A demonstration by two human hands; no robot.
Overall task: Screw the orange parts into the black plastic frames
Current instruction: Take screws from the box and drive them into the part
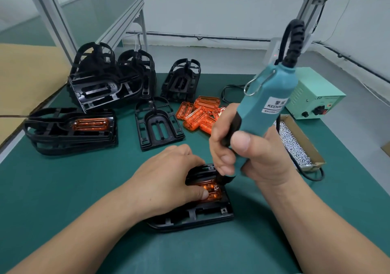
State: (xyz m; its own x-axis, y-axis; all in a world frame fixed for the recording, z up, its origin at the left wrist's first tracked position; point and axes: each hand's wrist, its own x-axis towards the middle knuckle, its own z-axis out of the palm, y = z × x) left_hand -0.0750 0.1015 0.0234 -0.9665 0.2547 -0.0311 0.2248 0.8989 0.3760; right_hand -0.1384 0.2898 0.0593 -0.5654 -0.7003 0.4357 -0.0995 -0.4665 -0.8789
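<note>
At the near bench (63, 189) edge: black frame (190, 216) lying flat, orange part (213, 192) seated in it. Left grip (168, 180) spread over the frame, pressing down, thumb on the orange part. Right grip (249, 153) wrapped round a teal electric screwdriver (268, 104), tip down on the part's right end. Right of the frame: open cardboard box (306, 140) full of silver screws (293, 147). Beyond the frame: loose orange parts (200, 113), heaped.
</note>
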